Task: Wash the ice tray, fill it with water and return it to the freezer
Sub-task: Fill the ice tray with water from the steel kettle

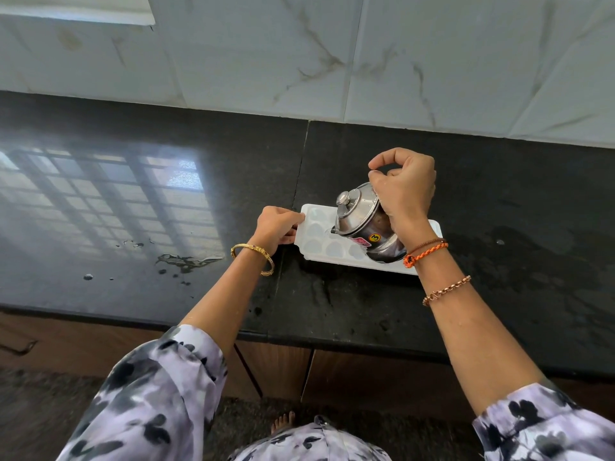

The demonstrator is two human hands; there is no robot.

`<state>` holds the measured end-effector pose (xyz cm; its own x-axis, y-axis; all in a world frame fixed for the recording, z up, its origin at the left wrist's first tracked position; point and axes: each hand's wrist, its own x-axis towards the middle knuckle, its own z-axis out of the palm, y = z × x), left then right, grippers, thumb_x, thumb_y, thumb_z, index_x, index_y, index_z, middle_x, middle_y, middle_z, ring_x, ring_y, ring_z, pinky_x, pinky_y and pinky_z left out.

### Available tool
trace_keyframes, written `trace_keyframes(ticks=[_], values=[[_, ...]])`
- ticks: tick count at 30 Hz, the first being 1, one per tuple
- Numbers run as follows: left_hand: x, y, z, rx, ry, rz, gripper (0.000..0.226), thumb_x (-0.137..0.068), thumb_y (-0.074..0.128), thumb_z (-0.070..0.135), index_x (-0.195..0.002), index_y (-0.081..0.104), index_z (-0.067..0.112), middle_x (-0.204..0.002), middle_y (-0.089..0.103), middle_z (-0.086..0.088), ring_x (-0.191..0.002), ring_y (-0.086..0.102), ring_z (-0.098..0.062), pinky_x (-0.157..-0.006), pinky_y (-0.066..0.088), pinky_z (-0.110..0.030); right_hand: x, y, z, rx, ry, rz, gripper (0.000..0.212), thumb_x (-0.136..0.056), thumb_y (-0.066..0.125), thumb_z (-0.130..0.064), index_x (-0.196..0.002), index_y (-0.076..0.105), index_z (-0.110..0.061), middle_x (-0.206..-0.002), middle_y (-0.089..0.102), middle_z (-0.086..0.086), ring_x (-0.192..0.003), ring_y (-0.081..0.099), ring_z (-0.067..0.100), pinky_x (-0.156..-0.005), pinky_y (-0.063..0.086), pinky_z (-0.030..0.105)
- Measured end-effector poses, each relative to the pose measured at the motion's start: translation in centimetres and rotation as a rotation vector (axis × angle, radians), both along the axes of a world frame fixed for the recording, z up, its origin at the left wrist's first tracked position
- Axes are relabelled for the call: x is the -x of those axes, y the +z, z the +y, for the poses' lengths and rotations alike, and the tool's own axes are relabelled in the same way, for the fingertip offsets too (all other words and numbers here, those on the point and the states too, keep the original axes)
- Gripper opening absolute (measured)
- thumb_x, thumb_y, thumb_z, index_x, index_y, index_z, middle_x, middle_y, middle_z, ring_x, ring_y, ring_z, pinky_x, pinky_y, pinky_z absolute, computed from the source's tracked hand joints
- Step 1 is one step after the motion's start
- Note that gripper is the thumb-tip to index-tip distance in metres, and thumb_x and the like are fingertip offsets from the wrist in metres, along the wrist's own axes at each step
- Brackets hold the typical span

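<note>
Head view, right hand (pixel 404 194): curled round steel pot (pixel 364 224), tipped left over tray.
Left hand (pixel 278 226): pinching left end of ice tray (pixel 317 234), steadying.
Tray: flat on black counter (pixel 166 194), near the wall.
Done: washing, judging by wet splashes.
Underway: filling.
Left: freezer, out of sight.

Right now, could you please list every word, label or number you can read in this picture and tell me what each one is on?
"3": on a round yellow sticker on the side of the steel jug that the right hand tilts over the ice tray.
Pink label lower on the jug: print too small and blurred to read.
No other text is readable on the tray, counter or wall tiles.
</note>
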<state>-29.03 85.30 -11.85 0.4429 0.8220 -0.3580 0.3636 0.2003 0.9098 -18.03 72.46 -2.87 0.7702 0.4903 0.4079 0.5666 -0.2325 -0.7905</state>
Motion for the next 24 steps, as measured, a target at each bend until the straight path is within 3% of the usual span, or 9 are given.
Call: trace_keyframes(ticks=[6,24], values=[[0.1,-0.2,-0.1,-0.025,-0.012,-0.004,0.015,-0.086,0.06,0.014,-0.095,0.065,0.003,-0.076,0.062,-0.004,-0.061,0.057,-0.011,-0.04,0.046,-0.014,-0.8,0.1,-1.3,0.006,-0.037,0.001,0.022,-0.077,0.062,-0.001,-0.072,0.061,-0.022,-0.051,0.051,-0.013,-0.047,0.052,0.006,-0.052,0.029,-0.005],[-0.2,-0.1,-0.5,-0.021,0.05,0.004,0.007,-0.088,0.059,0.014,-0.089,0.059,0.007,-0.075,0.059,-0.002,-0.066,0.058,-0.012,-0.051,0.047,-0.02,-1.5,-0.1,-2.4,-0.001,-0.057,0.012,0.016,-0.078,0.062,-0.001,-0.076,0.065,-0.018,-0.062,0.058,-0.003,-0.052,0.054,0.006,-0.058,0.035,0.008]])
